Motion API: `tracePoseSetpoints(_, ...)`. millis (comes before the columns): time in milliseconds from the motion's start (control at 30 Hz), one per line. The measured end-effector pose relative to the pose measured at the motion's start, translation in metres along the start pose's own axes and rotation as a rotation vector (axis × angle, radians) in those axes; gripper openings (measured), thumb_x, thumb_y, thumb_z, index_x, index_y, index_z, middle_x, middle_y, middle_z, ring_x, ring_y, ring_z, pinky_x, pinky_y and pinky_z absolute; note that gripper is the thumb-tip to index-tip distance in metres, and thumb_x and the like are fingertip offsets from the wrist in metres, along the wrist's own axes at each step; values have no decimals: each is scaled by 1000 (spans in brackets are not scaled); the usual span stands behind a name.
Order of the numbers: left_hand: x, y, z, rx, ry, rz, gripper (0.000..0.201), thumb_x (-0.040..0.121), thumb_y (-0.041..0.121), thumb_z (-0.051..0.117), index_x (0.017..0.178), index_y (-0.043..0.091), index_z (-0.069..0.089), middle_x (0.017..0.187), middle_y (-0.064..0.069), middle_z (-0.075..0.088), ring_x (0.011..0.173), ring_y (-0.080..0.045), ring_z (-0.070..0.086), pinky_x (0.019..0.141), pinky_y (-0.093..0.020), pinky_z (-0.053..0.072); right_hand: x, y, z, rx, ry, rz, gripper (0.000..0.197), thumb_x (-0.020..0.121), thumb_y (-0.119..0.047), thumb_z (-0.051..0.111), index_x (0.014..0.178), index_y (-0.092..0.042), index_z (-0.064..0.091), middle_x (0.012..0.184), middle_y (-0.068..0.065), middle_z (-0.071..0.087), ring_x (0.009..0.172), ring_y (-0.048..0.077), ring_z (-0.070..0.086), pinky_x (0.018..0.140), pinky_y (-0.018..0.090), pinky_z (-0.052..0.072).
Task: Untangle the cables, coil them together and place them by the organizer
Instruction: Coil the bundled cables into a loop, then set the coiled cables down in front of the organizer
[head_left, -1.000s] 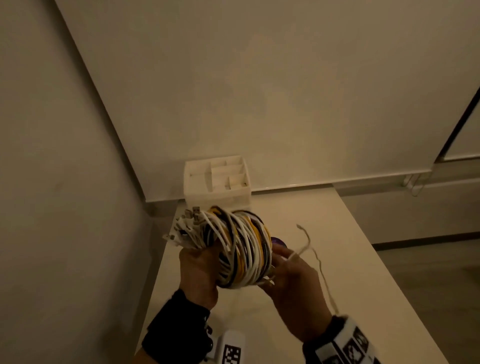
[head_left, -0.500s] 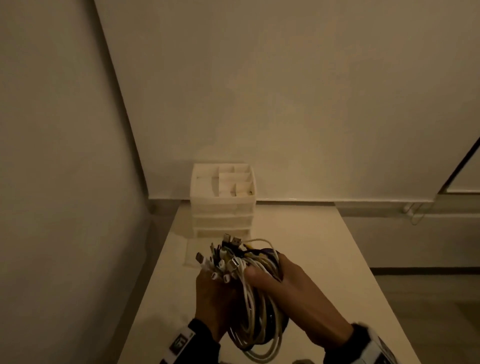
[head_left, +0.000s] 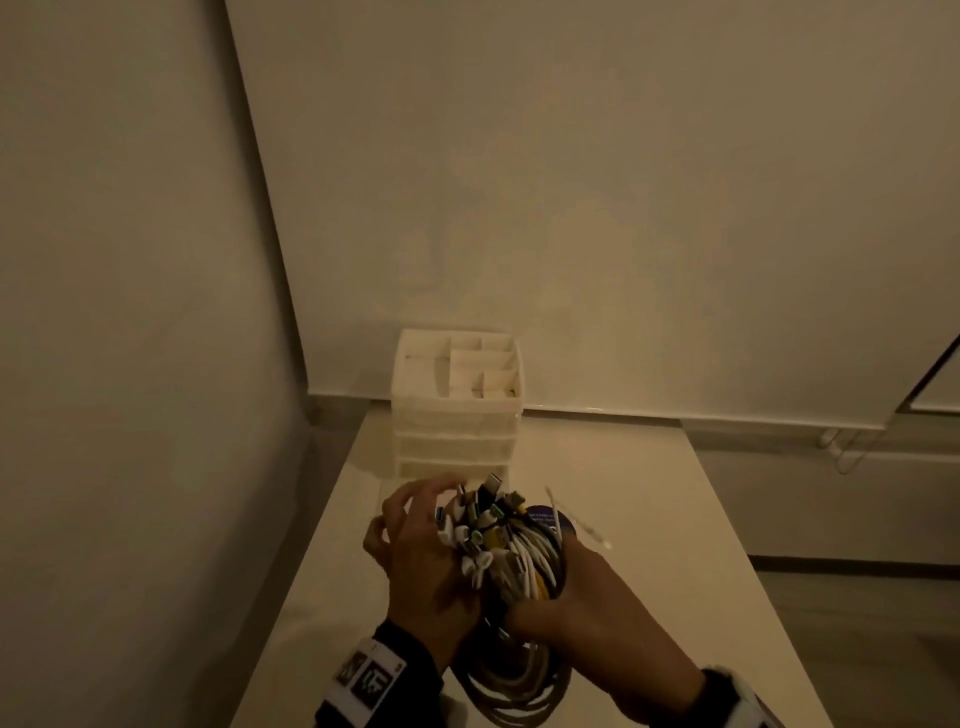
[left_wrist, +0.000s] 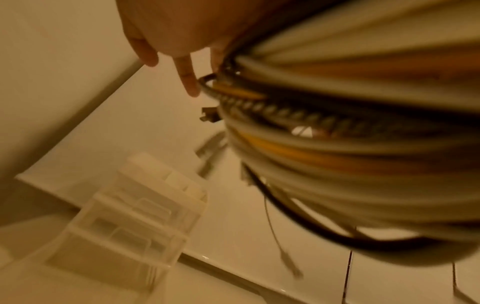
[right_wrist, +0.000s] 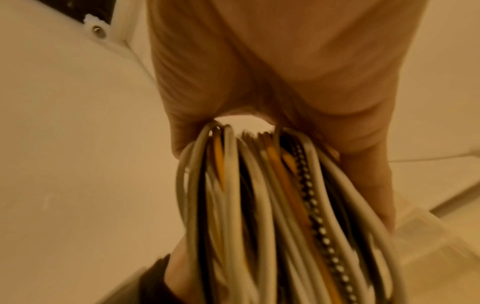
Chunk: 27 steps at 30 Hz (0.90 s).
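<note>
Coiling looks done, placing in hand — coiled cables (head_left: 511, 577) held over the table (head_left: 649, 499), in front of the organizer (head_left: 457, 410) and not yet set down; right hand (head_left: 587, 618) wrapped round the near side of the bundle, thumb and fingers curled through the loops, a firm grip in the right wrist view; left hand (head_left: 415, 556) against the left flank of the coil with fingers spread and fairly straight, steadying rather than clutching, fingertips (left_wrist: 191, 86) just touching a dark loop. Next move, by judgement: lower the coil flat onto the bare tabletop just beside the organizer's front or side, keep the loops pinched until they rest, then ease off so nothing springs apart. Cables mostly smooth white and grey rubbery cords, a few yellow and black, one braided with a speckled weave; plug ends (head_left: 483, 514) bunched at the top, hard and blocky, pointing up toward the organizer; one thin white strand (head_left: 553, 506) straying loose to the right — likely to snag or uncoil. Organizer pale translucent plastic, boxy, open compartments on top, shallow drawers below; table glossy, cream, hard-edged.
</note>
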<state>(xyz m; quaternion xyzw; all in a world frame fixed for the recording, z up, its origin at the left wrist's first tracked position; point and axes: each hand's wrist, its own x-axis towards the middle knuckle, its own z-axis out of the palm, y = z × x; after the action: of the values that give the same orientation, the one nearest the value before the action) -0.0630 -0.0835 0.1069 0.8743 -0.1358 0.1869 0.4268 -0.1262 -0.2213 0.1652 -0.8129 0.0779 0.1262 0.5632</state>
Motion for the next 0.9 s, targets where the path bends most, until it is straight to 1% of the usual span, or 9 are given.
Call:
tracePoseSetpoints(100, 6, 1, -13, -158, -68, 178, 56, 77, 47, 60, 127, 58, 38, 143, 0, 46, 142, -21, 28, 110, -43, 25, 2, 0, -8, 30, -75, -25, 51, 60, -12, 73, 110, -20, 62, 94, -1, 75, 85, 14, 72, 82, 34, 59)
tracePoseSetpoints(167, 14, -4, -10, -340, -211, 217, 75, 80, 41, 72, 142, 45, 30, 152, -1, 37, 144, -15, 26, 112, -34, 27, 5, -1, -14, 5, -106, -37, 48, 60, -12, 72, 108, -17, 64, 92, 1, 75, 83, 16, 73, 80, 33, 59)
tracePoseSetpoints(300, 16, -18, -32, -670, -406, 22, 56, 65, 62, 77, 113, 34, 69, 117, 11, 69, 118, -7, 58, 111, -38, 35, 5, -4, -25, -56, -153, -70, 41, 62, -9, 69, 103, -15, 67, 93, 11, 74, 85, 28, 71, 82, 42, 59)
tracePoseSetpoints(400, 15, 0, -31, -423, -589, 118, 35, 98, -1, 44, 127, 16, 55, 90, 12, 64, 65, 18, 61, 68, -6, 48, 5, -7, -32, -148, -192, -105, 39, 62, -15, 68, 101, -18, 68, 93, 10, 74, 85, 29, 70, 84, 45, 58)
tracePoseSetpoints(500, 5, 17, -35, -404, -640, 206, 75, 79, 16, 49, 109, 82, 34, 95, 49, 56, 86, 42, 35, 83, 7, 27, 7, -7, -38, -201, -240, -117, 43, 61, -24, 69, 104, -21, 66, 95, 6, 74, 85, 22, 71, 85, 45, 58)
tracePoseSetpoints(533, 10, 14, -31, -355, -686, 136, 65, 73, 27, 49, 105, 82, 38, 94, 43, 59, 89, 43, 32, 85, 6, 26, 9, -5, -40, -208, -248, -116, 44, 60, -27, 68, 103, -20, 66, 95, 6, 74, 86, 23, 71, 85, 46, 58)
tracePoseSetpoints(633, 9, 18, -20, -407, -573, 5, 37, 83, -1, 56, 120, 7, 58, 76, 2, 58, 71, 35, 44, 72, 2, 37, 16, -3, -43, -266, -216, -93, 55, 52, -37, 64, 103, -17, 65, 95, 10, 72, 86, 30, 69, 82, 53, 56)
tracePoseSetpoints(733, 14, 29, -18, -474, -518, -149, 35, 82, -15, 60, 88, 19, 55, 80, 10, 56, 66, 21, 56, 66, -4, 44, 22, -1, -50, -163, -125, -105, 62, 58, -44, 69, 116, -24, 60, 104, 3, 70, 93, 24, 69, 87, 51, 55)
tracePoseSetpoints(900, 27, 7, -1, -608, -220, -385, 22, 73, -7, 72, 91, 5, 68, 72, -8, 72, 70, -24, 69, 67, -39, 57, -21, 1, -62, -30, 396, -453, 52, 69, -60, 59, 117, -40, 58, 114, -19, 62, 105, -3, 59, 82, 15, 50)
